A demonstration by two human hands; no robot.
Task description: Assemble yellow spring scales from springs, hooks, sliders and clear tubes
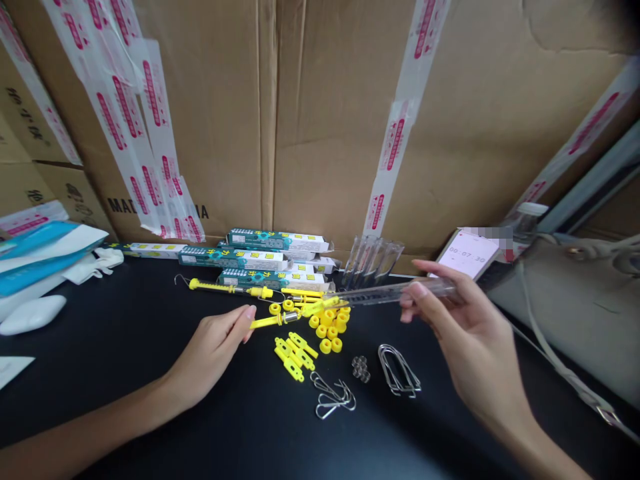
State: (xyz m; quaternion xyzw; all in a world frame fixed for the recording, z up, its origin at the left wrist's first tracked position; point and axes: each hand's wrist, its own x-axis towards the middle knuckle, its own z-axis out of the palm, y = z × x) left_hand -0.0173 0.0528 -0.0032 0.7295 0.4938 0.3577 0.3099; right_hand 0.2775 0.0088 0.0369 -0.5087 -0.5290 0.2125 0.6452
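Mid-build by the look of it, one unit at the rod-and-tube stage. Left hand is pinched on a yellow rod with a metal piece at its far end, over the desk left of the caps pile. Right hand has thumb and fingers closed on a clear tube, index finger raised, tube end pointing left toward the rod. Can't tell whether the yellow bit at that end is in the tube or behind it. Done: one hooked yellow unit lies in front of the boxes, looks complete. Left, I'd judge most of the batch: yellow caps, flat yellow pieces, small metal coils, wire hooks and wire loops all loose; spare tubes leaning at the back. Can't see whether anything's boxed.
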